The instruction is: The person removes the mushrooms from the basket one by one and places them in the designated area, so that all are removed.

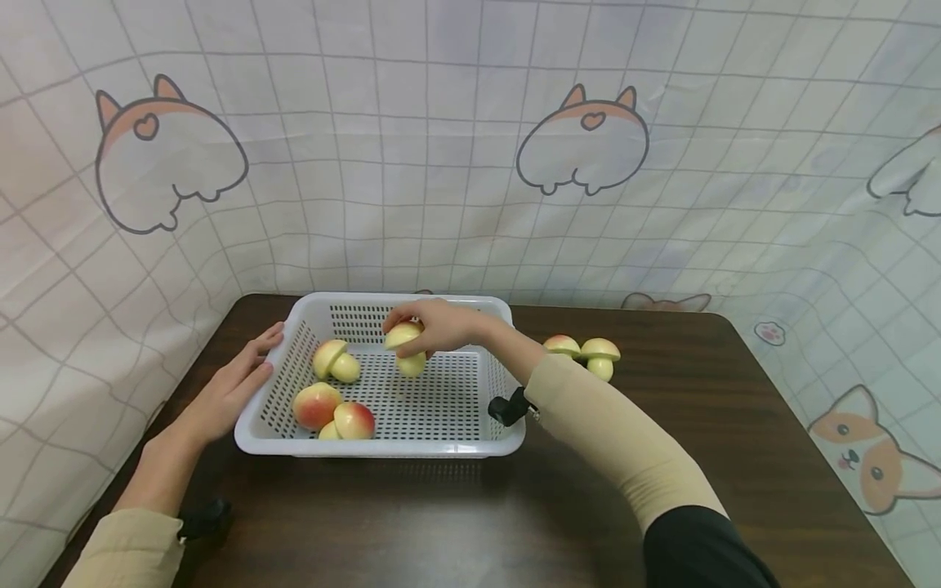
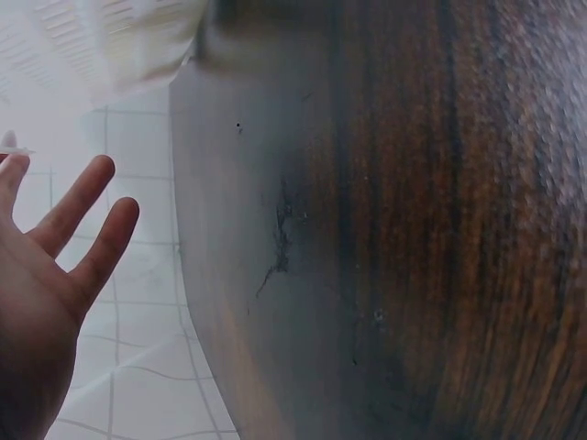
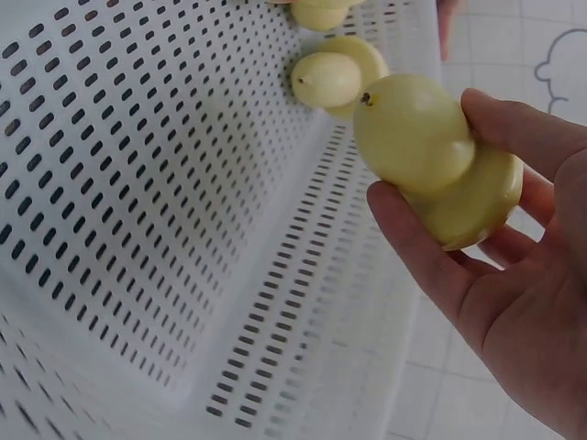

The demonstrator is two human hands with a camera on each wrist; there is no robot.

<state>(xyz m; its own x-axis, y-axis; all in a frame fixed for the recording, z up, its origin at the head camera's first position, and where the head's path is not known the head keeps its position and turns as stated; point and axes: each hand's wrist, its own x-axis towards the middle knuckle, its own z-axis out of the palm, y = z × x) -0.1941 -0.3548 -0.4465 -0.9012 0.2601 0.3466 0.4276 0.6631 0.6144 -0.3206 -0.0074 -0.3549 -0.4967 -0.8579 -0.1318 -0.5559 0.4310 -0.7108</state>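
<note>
R hand [image 1: 439, 324] pinches a yellow mushroom-shaped piece [image 3: 413, 133] between thumb & fingers, gap only as wide as the piece; the piece is over the basket's perforated floor, stem down in head view, apart from the others; L hand [image 1: 234, 388] has fingers spread & fairly straight, at the L rim of the white plastic basket [image 1: 382, 448], gripping nothing.

R forearm reaches in from lower R across the basket's R rim, wrist bent, palm down; L forearm comes up from lower L, hand outside the basket; beige sleeves [image 1: 617, 433] on both, blk wrist cams [image 1: 509, 408] too.

In basket, L side: one mushroom piece on its side [image 1: 336, 362], plus two w/ red-blushed caps [image 1: 317, 406] nr the front L corner, close tog.; two more [image 1: 599, 358] on the table to the R of the basket, side by side, one partly behind the R arm.

Table [image 1: 456, 523] is dk brown woodgrain; behind & at sides, wht grid-print cloth [image 1: 434, 204] w/ cartoon corgis.
</note>
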